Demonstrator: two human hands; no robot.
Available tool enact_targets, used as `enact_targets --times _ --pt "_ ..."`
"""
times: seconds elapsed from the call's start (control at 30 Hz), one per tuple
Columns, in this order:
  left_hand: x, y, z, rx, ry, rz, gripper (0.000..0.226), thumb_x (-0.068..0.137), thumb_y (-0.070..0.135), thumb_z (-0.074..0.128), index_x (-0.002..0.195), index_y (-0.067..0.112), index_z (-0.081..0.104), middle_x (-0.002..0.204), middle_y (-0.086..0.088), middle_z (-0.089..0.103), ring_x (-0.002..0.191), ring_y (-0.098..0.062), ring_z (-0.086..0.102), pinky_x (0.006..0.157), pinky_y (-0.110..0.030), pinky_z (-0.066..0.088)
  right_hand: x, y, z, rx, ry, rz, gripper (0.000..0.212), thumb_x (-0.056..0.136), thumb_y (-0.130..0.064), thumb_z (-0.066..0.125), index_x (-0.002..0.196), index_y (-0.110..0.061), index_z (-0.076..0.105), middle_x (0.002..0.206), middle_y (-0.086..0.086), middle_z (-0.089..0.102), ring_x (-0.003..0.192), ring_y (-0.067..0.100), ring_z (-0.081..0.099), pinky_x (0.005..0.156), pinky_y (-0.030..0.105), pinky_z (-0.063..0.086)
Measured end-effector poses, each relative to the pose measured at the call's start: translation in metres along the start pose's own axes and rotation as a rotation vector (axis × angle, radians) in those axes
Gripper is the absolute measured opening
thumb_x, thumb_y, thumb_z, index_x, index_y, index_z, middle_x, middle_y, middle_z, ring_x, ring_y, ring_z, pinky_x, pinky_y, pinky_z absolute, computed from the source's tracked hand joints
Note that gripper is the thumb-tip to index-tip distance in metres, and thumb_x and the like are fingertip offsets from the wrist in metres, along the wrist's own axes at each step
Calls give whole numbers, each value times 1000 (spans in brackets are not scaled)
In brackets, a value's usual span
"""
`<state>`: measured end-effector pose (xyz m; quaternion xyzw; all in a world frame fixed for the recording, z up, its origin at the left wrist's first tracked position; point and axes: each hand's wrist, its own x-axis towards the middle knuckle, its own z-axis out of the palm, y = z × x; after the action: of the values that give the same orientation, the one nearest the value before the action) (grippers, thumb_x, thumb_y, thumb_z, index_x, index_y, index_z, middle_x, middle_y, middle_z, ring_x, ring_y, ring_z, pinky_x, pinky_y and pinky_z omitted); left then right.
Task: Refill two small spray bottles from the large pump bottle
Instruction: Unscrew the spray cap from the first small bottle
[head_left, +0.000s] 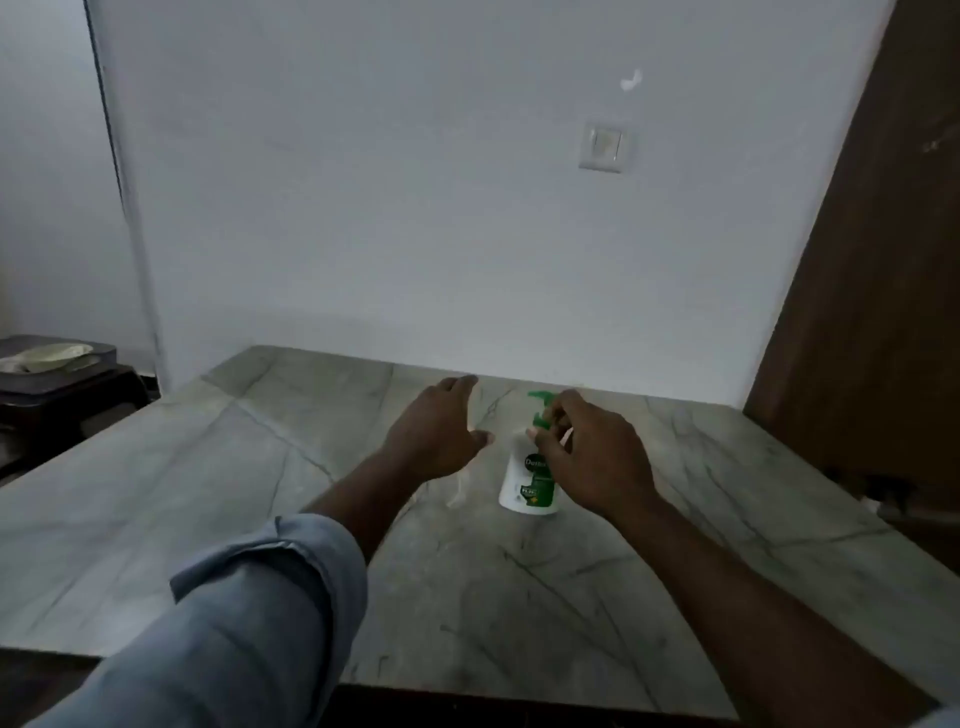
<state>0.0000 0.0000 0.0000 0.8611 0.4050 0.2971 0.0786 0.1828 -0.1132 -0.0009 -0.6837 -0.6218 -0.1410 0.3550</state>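
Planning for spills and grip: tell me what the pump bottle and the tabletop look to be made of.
Pump bottle: likely plastic, with an opaque white body and a green moulded pump head. Tabletop: probably polished stone or a stone-look slab, grey-green with dark veins and a soft sheen; which of the two cannot be told.

Marble table (156, 493), wall switch (602, 146), perhaps a door (872, 312).

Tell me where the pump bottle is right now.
In the head view the pump bottle stands upright on the marble table, right of centre, between the hands: right hand gripping its green pump, left hand open beside it.
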Motion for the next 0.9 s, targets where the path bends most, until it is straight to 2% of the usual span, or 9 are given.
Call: enact_targets --times 0.1,0.23,0.33,0.47,0.57,0.67,0.8,0.9 --pt "-7 -1 21 -64 9 -51 88 86 40 77 157 19 30 150 -8 54 133 -27 54 107 -43 47 -12 0 20 70 48 13 25 87 -56 55 90 -32 57 80 -16 65 70 6 64 61 31 54" --pt "-20 -7 53 -131 102 -96 78 91 29 73 156 21 32 135 -3 67 123 -22 63 109 -39 39 -31 4 51 187 51 47 18 89 -51 65 89 -33 61 78 -17 66 70 -1 62 60 24 51" --pt "-24 -10 70 -210 153 -63 66 93 33 72 151 22 41 126 -1 73 113 -19 69 94 -36 53 -36 5 69 273 45 84 16 88 -50 67 92 -34 64 81 -21 66 76 -5 63 64 18 51" --pt "-28 -21 88 -186 157 46 37 95 36 64 129 22 62 113 1 75 102 -17 70 85 -32 55 -35 5 86 323 90 104 10 91 -30 73 99 -27 68 90 -10 72 78 0 65 71 25 57" --pt "-29 -25 92 -202 140 89 23 96 34 61 115 22 66 104 2 74 90 -14 68 78 -33 57 -34 1 92 376 146 133 15 89 -36 71 99 -28 64 89 -15 69 77 -7 62 69 7 48" --pt "-35 -28 92 -324 115 72 20 97 36 63 113 23 62 96 5 71 80 -6 65 69 -27 56 -37 -4 94 466 213 162 27 82 -51 67 97 -31 57 85 -22 63 84 -9 64 66 4 47" --pt "-45 -23 94 -415 -8 118 25 96 33 66 116 27 52 96 15 61 80 8 58 65 -12 43 -43 0 99 538 258 211 35 80 -37 84 102 -27 59 92 -19 66 89 -12 64 69 2 47" --pt "-46 -19 96 -459 -45 111 31 92 30 73 113 27 51 97 16 61 82 7 59 64 -14 47 -45 4 101 517 185 190 29 78 -33 87 95 -29 64 88 -24 64 86 -15 63 69 1 45"
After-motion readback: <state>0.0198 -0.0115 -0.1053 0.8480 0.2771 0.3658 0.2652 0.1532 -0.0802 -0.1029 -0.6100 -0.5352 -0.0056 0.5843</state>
